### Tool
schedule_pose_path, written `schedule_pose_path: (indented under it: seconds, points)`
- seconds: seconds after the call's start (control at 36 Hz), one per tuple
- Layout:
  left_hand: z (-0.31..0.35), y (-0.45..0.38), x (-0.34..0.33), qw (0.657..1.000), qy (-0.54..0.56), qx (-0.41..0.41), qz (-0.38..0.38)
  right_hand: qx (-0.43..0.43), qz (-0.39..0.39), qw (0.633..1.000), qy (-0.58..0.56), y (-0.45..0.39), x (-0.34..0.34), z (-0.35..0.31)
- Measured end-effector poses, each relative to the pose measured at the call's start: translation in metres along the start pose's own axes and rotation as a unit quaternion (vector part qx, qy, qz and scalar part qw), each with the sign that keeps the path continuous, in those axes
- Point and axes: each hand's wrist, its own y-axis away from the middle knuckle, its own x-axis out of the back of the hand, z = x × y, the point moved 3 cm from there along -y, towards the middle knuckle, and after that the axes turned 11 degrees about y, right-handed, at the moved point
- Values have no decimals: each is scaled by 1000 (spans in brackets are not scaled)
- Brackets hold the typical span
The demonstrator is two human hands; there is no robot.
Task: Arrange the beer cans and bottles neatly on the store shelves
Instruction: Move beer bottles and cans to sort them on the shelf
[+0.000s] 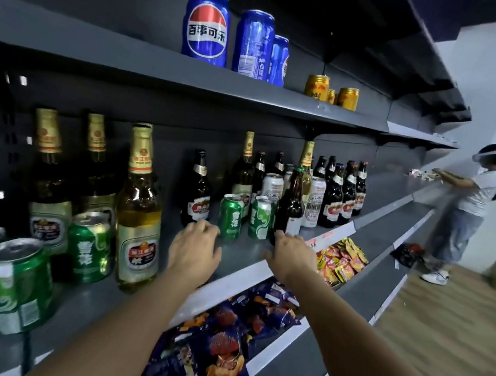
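Both hands reach in empty, fingers loose; left hand (195, 245) nearest one upright green can (230, 216), right hand (291, 255) nearest the dark bottle (290, 207), both near the shelf (241, 257) front edge.

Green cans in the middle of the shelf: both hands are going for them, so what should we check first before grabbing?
1. Left hand holds nothing: ok, fingers loose, just short of the left green can.
2. Right hand holds nothing: ok, it reaches toward the dark bottle and the right green can.
3. Both cans upright: ok.
4. Room around the cans: not ok, the dark bottle stands close beside the right one, easy to bump.
5. Bare shelf in front to slide them along: ok.
6. Cans full or empty: cannot tell.
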Motion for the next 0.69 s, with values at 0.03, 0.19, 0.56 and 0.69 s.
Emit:
schedule_pose_path:
  seconds: [0.03, 0.19, 0.56, 0.69]
  points:
    - [-4, -9, -2, 1000, 1, 4, 2, 0, 1, 1000, -2, -12, 1, -2]
    - [-21, -50, -21, 998, 48, 28, 6, -1, -7, 1000, -8, -76, 1, -24]
    - [-23, -118, -64, 991, 122, 47, 17, 52, 13, 964, 261, -166, -21, -30]
    - [-23, -138, -80, 972, 198, 118, 33, 46, 5, 954, 297, -185, -32, -28]
